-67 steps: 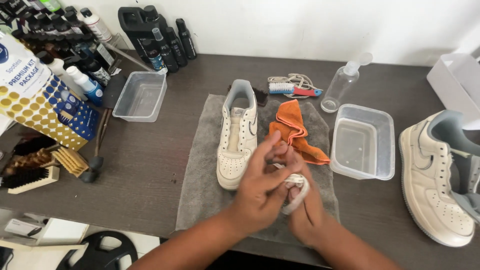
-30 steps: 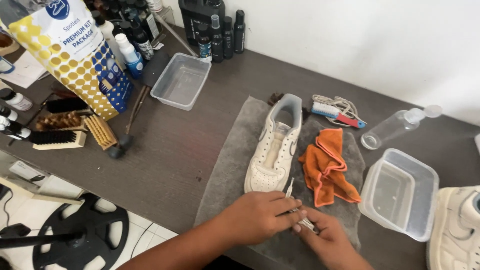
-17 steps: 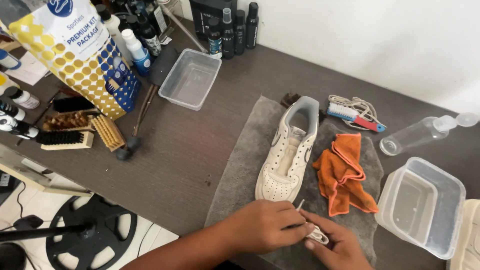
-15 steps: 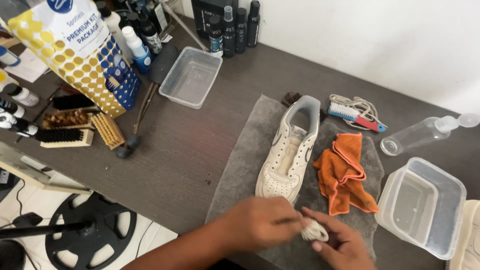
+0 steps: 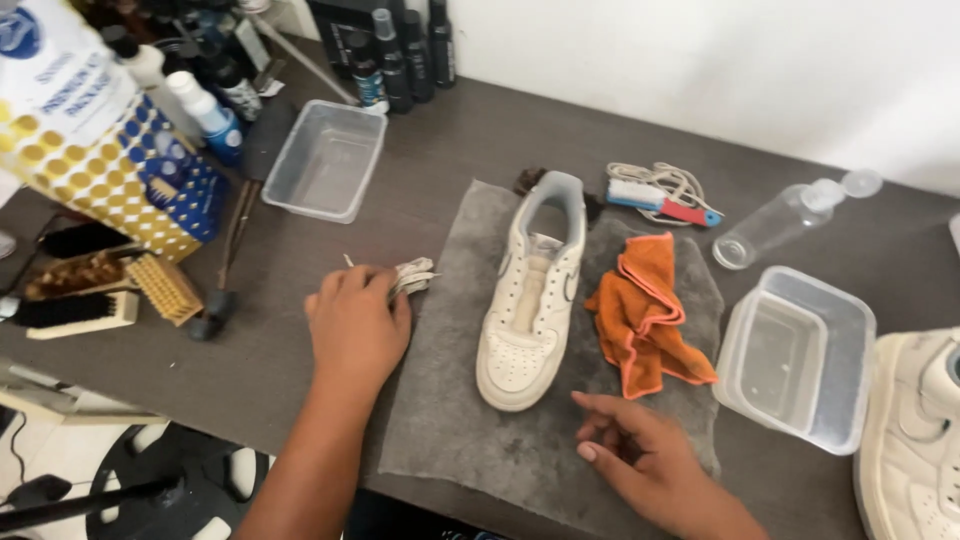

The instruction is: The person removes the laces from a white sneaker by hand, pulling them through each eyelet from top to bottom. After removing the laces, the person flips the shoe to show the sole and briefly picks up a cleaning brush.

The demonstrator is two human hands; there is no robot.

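Bundled white shoelace (image 5: 410, 277) was clamped under the left hand (image 5: 357, 322) (right hand (image 5: 630, 450) empty, apart); unravelling off the grey mat (image 5: 450, 420) edge was judged likely.

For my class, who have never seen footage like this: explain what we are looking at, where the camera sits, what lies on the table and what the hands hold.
There is no machine here, only a person's two bare hands, filmed by a camera worn on the head and looking down. The left hand rests on the dark table, covering a bundle of white laces at the edge of a grey mat. The right hand lies on the mat, holding nothing. On the mat are a white shoe and an orange cloth. Around it stand two clear tubs, a clear bottle, brushes and dark bottles.
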